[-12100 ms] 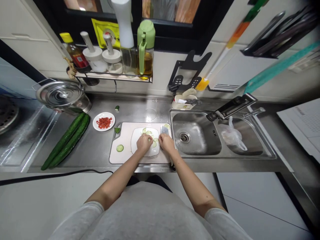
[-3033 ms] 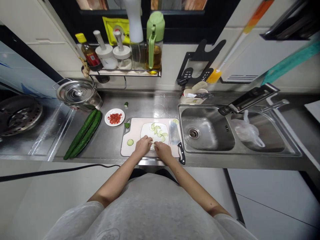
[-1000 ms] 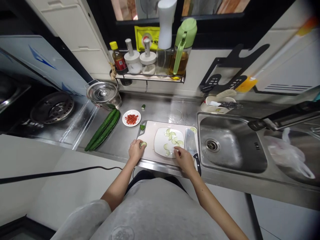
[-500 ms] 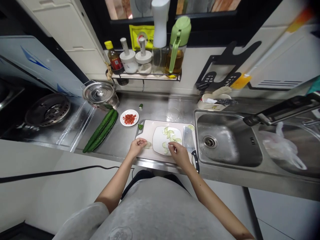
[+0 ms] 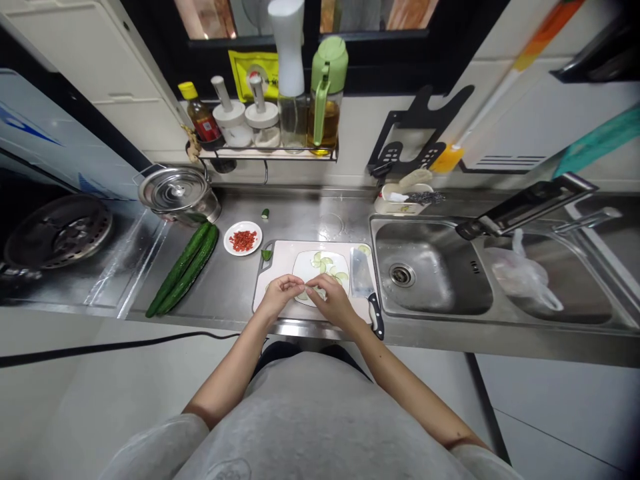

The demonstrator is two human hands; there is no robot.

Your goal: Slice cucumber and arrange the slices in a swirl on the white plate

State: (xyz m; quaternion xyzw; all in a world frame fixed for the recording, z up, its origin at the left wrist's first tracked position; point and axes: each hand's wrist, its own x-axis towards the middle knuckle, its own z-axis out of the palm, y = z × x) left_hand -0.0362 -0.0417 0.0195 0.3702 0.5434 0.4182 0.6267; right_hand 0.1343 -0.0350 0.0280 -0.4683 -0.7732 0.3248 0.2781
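My left hand [image 5: 283,295] and my right hand [image 5: 331,301] meet fingertip to fingertip over the near left part of a white square plate [image 5: 303,268]. Both are pinched, with a thin, pale cucumber slice seemingly between them; the fingers mostly hide it. Pale green cucumber slices [image 5: 321,259] lie spread on the plate, some covered by my hands. Under the plate is a light cutting board [image 5: 281,255]. To the right of the plate, a kitchen knife [image 5: 361,277] rests on the board, its black handle over the near edge.
Two whole cucumbers [image 5: 187,267] lie left, near a lidded steel pot [image 5: 177,190]. A small dish [image 5: 229,248] holds chopped red pieces. Cucumber ends [image 5: 265,213] sit behind the board. The double sink [image 5: 440,267] is right; a seasoning rack [image 5: 270,155] hangs above.
My left hand has moved from the board's left side to the plate, and my right hand has come leftward to meet it. The whole view has shifted as the head turned.
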